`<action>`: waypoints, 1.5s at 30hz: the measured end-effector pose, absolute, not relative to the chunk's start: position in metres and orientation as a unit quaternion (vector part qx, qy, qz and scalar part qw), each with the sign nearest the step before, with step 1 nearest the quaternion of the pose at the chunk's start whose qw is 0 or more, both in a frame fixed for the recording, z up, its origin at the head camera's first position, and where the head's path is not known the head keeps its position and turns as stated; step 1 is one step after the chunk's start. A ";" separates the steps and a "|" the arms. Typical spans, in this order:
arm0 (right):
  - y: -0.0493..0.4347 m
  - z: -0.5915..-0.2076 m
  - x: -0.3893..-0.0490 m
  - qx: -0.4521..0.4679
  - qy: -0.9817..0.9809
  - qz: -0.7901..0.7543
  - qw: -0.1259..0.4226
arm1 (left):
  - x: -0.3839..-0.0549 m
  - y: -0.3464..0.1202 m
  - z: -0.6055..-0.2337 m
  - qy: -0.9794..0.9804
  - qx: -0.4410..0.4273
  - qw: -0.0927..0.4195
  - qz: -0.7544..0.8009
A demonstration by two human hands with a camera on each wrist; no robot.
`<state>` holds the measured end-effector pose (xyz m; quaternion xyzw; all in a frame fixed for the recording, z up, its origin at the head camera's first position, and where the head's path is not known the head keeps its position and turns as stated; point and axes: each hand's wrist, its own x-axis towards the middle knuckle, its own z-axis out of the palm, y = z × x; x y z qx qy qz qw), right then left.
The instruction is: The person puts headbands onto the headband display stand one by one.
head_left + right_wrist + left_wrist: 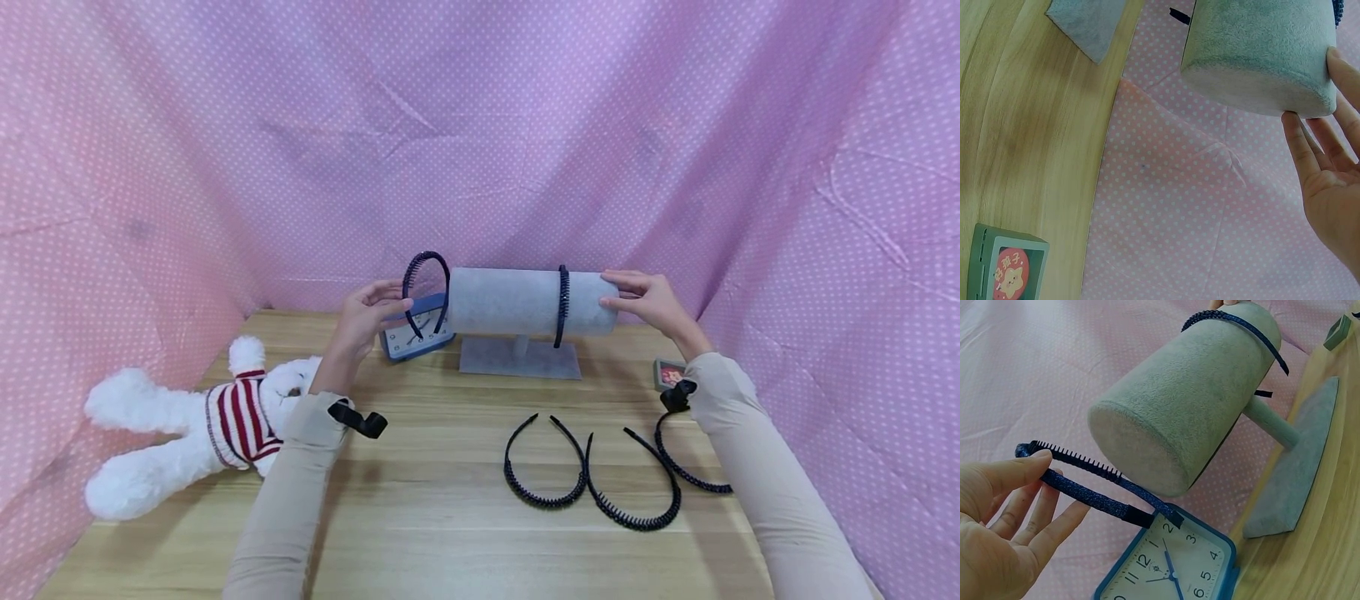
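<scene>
My left hand (360,321) pinches a dark toothed headband (1079,489) between thumb and fingers. The headband stands upright just beside the left end of a grey velvet roll stand (502,300), its two tips pointing down. Another dark headband (562,304) sits around the roll, toward the right end. At that end my right hand (660,308) holds the roll with thumb and fingers, fingertips at its edge in the right wrist view. A blue-framed clock (1172,562) stands behind the held headband.
Three dark headbands, among them one (546,502) left of the others, lie on the wooden table (420,517) at front right. A white plush bear (157,479) in a striped sweater lies at left. A small green frame (1007,237) sits at right, and pink dotted cloth (480,167) surrounds the table.
</scene>
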<state>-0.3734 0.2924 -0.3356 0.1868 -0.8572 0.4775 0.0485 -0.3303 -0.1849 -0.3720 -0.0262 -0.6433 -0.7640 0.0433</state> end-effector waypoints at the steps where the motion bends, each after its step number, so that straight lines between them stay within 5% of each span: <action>1: 0.292 -0.336 -0.373 0.189 -0.857 0.478 0.050 | -0.331 -0.184 -0.371 -0.648 -0.026 0.044 -0.760; 20: 0.293 -0.339 -0.375 0.189 -0.858 0.475 0.051 | -0.350 -0.158 -0.367 -0.688 -0.033 0.039 -0.724; 45: 0.293 -0.337 -0.373 0.181 -0.863 0.469 0.048 | -0.330 -0.134 -0.381 -0.657 -0.065 0.010 -0.751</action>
